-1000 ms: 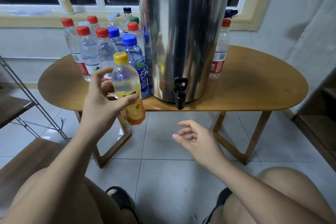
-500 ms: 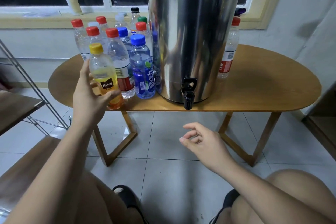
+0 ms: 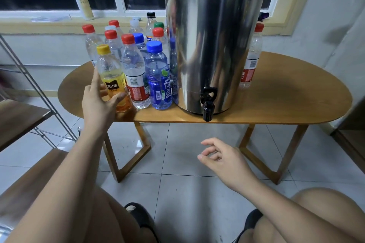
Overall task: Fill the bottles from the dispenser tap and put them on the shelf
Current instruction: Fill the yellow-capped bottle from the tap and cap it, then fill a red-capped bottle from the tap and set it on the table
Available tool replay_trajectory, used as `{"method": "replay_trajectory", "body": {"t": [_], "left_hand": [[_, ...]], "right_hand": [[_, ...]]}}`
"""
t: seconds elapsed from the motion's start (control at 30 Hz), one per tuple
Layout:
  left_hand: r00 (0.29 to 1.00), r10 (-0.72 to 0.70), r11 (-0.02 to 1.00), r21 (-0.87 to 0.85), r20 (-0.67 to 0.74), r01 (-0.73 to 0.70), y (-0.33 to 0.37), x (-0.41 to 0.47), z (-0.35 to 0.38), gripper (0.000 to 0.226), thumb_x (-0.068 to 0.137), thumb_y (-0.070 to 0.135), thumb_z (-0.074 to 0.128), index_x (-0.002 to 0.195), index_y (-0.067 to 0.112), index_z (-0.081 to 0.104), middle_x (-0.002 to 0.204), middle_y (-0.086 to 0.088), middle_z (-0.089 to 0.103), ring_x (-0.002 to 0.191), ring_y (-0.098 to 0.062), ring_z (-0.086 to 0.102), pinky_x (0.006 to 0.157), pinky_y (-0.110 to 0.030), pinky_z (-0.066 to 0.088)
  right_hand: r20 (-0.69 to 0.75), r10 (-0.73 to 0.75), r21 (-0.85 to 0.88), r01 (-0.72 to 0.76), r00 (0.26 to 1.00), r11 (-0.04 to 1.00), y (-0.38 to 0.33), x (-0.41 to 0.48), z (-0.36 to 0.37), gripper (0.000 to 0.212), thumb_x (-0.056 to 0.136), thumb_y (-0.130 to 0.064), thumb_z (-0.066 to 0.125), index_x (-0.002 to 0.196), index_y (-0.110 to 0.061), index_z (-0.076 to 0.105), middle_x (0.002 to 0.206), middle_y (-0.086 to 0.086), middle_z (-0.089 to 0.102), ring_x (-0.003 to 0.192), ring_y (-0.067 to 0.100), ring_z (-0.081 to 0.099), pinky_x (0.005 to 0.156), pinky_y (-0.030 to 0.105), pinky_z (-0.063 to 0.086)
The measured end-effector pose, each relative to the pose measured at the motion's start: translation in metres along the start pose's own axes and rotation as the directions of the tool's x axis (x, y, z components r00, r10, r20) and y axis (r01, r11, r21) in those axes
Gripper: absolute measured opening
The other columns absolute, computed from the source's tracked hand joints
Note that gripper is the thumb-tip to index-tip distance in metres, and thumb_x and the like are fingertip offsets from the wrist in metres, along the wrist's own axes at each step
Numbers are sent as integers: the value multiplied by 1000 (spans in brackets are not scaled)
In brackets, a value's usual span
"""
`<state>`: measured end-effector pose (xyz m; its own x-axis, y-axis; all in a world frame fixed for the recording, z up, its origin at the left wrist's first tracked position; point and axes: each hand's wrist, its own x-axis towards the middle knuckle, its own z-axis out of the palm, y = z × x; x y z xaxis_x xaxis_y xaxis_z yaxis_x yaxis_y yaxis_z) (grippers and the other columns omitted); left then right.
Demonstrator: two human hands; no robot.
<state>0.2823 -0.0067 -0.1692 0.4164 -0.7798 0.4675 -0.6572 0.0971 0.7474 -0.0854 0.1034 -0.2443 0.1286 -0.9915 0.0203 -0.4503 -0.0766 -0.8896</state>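
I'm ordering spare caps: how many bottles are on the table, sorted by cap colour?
Red-capped bottles: 6
Blue-capped bottles: 2
White-capped bottles: 2
Yellow-capped bottle: 1
Green-capped bottle: 1
Black-capped bottle: 1
Total: 13
The blue shape on the dispenser looks like a reflection, so it is not counted.

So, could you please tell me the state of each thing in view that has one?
yellow-capped juice bottle: capped, upright on the table
left hand: grips the yellow-capped juice bottle
right hand: relaxed, holds nothing
dispenser tap: nothing flowing
blue-capped bottle: capped, upright
lone red-capped bottle: capped, upright, right of the dispenser
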Motion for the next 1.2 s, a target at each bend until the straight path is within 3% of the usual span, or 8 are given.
{"method": "replay_trajectory", "body": {"t": [0.2, 0.37, 0.43, 0.7, 0.87, 0.97, 1.03, 1.2], "left_hand": [[998, -1, 1000, 21, -68, 2, 1, -17, 3, 102, 85, 36, 93, 166, 46, 31, 128, -5, 53, 106, -14, 59, 98, -31, 51], [995, -91, 987, -134, -36, 85, 11, -39, 5, 94, 80, 44, 96, 152, 34, 36, 117, 3, 64, 104, -14, 67, 91, -44, 63], [997, -77, 982, -174, -12, 74, 15, -48, 8, 92, 81, 42, 96, 150, 30, 36, 110, 6, 65, 104, -13, 69, 90, -43, 63], [971, -7, 976, -208, 239, 58, 43, -80, 26, 68, 86, 37, 92, 138, 26, 50, 108, 8, 69, 98, -4, 68, 78, -18, 52], [906, 54, 982, -189, 421, 29, 50, -99, 47, 52, 86, 36, 91, 125, 29, 57, 99, 8, 74, 91, -2, 70, 82, -29, 60], [858, 88, 985, -172, 505, 0, 47, -107, 59, 41, 85, 40, 92, 113, 31, 64, 96, 10, 76, 90, -2, 72, 79, -26, 57], [824, 106, 987, -157, 557, -20, 46, -111, 64, 38, 84, 45, 91, 111, 35, 67, 96, 12, 77, 92, -1, 73, 79, -23, 56], [742, 143, 989, -125, 655, -79, 50, -120, 76, 33, 86, 47, 89, 110, 38, 69, 96, 17, 78, 94, 0, 73, 87, -31, 61]], "right_hand": [[-14, -1, -7, 1, 1000, 1000, 0, 1, -3, 27, 95, -33, 81, 119, -37, 69, 101, -13, 76, 83, 9, 73, 78, 28, 60], [-33, -18, 1, 18, 999, 1000, 0, 3, -6, 27, 94, -33, 82, 118, -36, 70, 100, -14, 76, 84, 8, 73, 77, 24, 59], [-43, -26, -7, 26, 999, 1000, 0, 4, -8, 27, 95, -34, 82, 118, -36, 70, 100, -15, 76, 85, 6, 73, 76, 20, 57], [-138, -53, 23, 57, 989, 998, 3, 11, -19, 23, 94, -35, 82, 114, -36, 72, 97, -17, 76, 86, 10, 74, 83, 31, 59], [-232, -36, 55, 50, 972, 997, -4, 24, -42, 20, 94, -32, 83, 110, -36, 72, 95, -10, 76, 85, 17, 74, 88, 47, 62], [-275, -20, 60, 38, 961, 997, -6, 36, -64, 22, 93, -28, 85, 111, -32, 73, 94, -4, 78, 88, 26, 76, 88, 55, 62], [-296, -19, 24, 27, 955, 999, -11, 44, -80, 22, 93, -28, 85, 112, -28, 74, 94, -3, 79, 89, 24, 77, 90, 54, 62], [-378, 10, -54, -33, 926, 998, -17, 83, -120, 27, 89, -42, 85, 112, -32, 73, 97, -8, 78, 90, 16, 77, 89, 52, 65]]}}
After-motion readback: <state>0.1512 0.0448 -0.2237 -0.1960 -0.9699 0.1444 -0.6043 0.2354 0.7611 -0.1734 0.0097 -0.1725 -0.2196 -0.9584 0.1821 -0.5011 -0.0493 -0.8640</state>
